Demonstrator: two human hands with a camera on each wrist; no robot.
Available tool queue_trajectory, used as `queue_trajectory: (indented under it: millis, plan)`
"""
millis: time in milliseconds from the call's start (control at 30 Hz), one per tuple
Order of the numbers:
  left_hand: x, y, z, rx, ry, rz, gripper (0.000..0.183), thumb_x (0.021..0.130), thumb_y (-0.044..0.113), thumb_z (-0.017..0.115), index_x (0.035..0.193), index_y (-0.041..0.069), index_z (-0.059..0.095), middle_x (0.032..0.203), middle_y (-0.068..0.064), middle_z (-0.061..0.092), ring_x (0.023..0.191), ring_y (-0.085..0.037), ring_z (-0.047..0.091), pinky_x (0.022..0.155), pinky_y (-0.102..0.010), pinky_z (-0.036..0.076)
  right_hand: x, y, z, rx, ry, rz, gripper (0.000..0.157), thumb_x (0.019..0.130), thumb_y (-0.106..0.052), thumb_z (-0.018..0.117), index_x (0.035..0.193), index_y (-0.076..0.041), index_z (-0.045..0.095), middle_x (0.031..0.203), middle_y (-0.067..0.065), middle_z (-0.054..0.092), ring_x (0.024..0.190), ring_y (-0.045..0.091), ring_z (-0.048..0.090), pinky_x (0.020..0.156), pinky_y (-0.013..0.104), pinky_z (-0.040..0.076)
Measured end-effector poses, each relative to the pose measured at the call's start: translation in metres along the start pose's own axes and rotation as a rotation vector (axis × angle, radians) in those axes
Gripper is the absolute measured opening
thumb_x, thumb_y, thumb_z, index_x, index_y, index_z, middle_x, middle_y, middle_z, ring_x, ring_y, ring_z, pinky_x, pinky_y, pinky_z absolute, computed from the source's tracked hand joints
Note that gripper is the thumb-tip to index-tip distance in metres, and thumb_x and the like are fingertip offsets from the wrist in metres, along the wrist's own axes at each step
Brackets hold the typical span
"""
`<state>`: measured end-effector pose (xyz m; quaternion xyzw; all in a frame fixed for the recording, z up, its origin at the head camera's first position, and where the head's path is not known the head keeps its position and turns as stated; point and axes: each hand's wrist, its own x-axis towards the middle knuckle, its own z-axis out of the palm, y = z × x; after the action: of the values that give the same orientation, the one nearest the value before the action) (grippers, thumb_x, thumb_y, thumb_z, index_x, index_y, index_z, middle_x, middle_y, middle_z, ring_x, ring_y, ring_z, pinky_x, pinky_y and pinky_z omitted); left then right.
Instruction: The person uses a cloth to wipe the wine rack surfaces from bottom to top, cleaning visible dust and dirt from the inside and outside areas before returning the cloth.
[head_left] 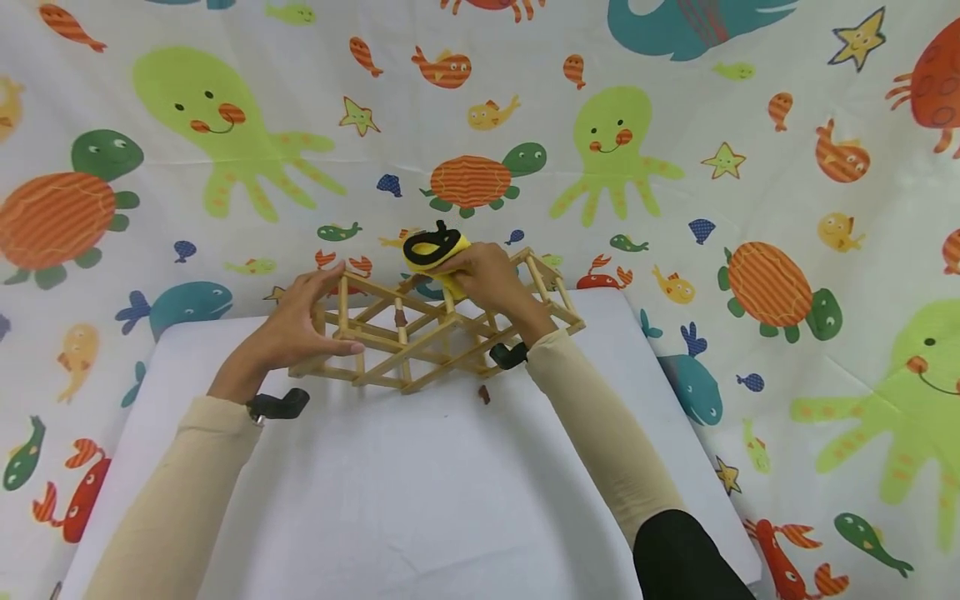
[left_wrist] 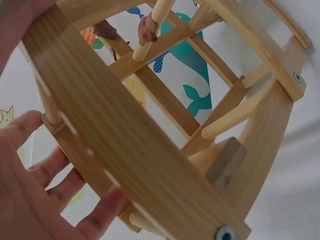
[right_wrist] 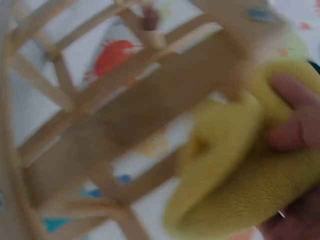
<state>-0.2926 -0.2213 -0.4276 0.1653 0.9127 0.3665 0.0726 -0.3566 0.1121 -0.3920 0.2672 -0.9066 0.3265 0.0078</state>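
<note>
A light wooden lattice rack (head_left: 405, 367) of slats and round dowels stands across the far part of the table. My left hand (head_left: 296, 327) grips its left end, and in the left wrist view the fingers (left_wrist: 105, 212) curl round the end slats. My right hand (head_left: 487, 279) holds a bunched yellow cloth (right_wrist: 225, 170) with a black edge against the upper slats. The fingers are pressed into its folds. A small brown lump (left_wrist: 147, 29) clings to one dowel in the left wrist view.
A white-covered table (head_left: 405, 492) lies under the rack. One small brown piece (head_left: 483, 394) rests on it in front of the rack. Close behind hangs a white curtain (head_left: 525, 75) printed with sea animals.
</note>
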Motion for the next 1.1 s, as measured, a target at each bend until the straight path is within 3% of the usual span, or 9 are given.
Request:
queue_trajectory:
  millis: [133,200,333,400,500,633,733,933,1100]
  plan:
    - [-0.001,0.002,-0.001,0.009,0.0,-0.002,0.132,0.072,0.042,0.098,0.172,0.032,0.013,0.174,-0.019,0.02,0.158,-0.047,0.019,0.115,-0.084,0.025,-0.008,-0.011,-0.025,0.07,-0.2,-0.066,0.037,0.096,0.004,0.061,0.099,-0.021,0.088,0.101,-0.002,0.084,0.069,0.013,0.056,0.06,0.024,0.042]
    - [-0.003,0.003,-0.003,0.01,0.002,-0.001,0.132,0.072,0.041,0.098,0.172,0.031,0.013,0.174,-0.019,0.02,0.158,-0.047,0.019,0.115,-0.084,0.026,-0.011,-0.016,-0.036,0.124,-0.231,-0.101,0.041,0.095,0.007,0.059,0.096,-0.021,0.088,0.1,-0.003,0.084,0.065,0.012,0.049,0.057,0.024,0.035]
    - [-0.005,0.0,-0.003,0.004,0.01,0.003,0.132,0.072,0.039,0.098,0.172,0.03,0.013,0.174,-0.02,0.02,0.157,-0.049,0.019,0.113,-0.085,0.026,-0.008,-0.018,-0.037,0.113,-0.04,-0.083,0.042,0.095,0.009,0.058,0.101,-0.02,0.088,0.111,0.002,0.083,0.082,0.013,0.062,0.065,0.025,0.049]
    - [-0.005,-0.002,-0.002,-0.007,0.01,0.005,0.132,0.072,0.038,0.098,0.172,0.03,0.014,0.174,-0.02,0.019,0.158,-0.049,0.019,0.113,-0.086,0.025,-0.004,-0.016,-0.027,0.065,0.045,-0.033,0.04,0.096,0.007,0.06,0.105,-0.02,0.087,0.12,0.004,0.081,0.104,0.015,0.069,0.079,0.028,0.056]
    - [-0.004,-0.004,0.001,-0.016,0.008,0.01,0.132,0.072,0.037,0.099,0.172,0.029,0.014,0.175,-0.019,0.019,0.158,-0.049,0.018,0.114,-0.085,0.024,-0.003,-0.013,-0.011,0.006,0.024,0.021,0.032,0.099,0.002,0.064,0.108,-0.019,0.086,0.121,0.005,0.081,0.111,0.019,0.072,0.088,0.03,0.058]
    - [-0.001,-0.005,0.004,0.0,-0.002,0.01,0.132,0.072,0.041,0.099,0.172,0.031,0.013,0.175,-0.019,0.019,0.159,-0.048,0.019,0.115,-0.085,0.024,-0.012,-0.013,-0.011,0.017,-0.126,0.013,0.028,0.097,0.0,0.067,0.098,-0.02,0.088,0.107,0.001,0.084,0.083,0.013,0.065,0.072,0.023,0.05]
    - [-0.002,-0.004,0.003,0.014,0.0,0.0,0.132,0.072,0.042,0.098,0.172,0.032,0.013,0.175,-0.019,0.019,0.158,-0.048,0.019,0.115,-0.085,0.024,-0.022,-0.015,-0.027,0.129,-0.184,-0.021,0.034,0.094,0.004,0.064,0.092,-0.02,0.088,0.1,-0.001,0.084,0.072,0.011,0.055,0.06,0.024,0.039]
    - [-0.006,-0.003,0.0,0.019,0.01,-0.009,0.132,0.072,0.041,0.098,0.172,0.03,0.013,0.174,-0.021,0.02,0.157,-0.051,0.02,0.113,-0.086,0.024,-0.043,-0.013,-0.031,0.303,0.063,-0.024,0.036,0.092,0.004,0.064,0.099,-0.022,0.088,0.113,0.001,0.082,0.103,0.01,0.068,0.075,0.024,0.056]
    - [-0.004,-0.002,0.001,0.018,0.009,-0.004,0.132,0.072,0.042,0.098,0.172,0.029,0.014,0.173,-0.021,0.022,0.156,-0.05,0.021,0.113,-0.086,0.024,-0.066,-0.007,-0.012,0.148,0.024,0.045,0.029,0.092,-0.002,0.069,0.103,-0.021,0.087,0.116,0.003,0.082,0.111,0.018,0.07,0.087,0.031,0.059]
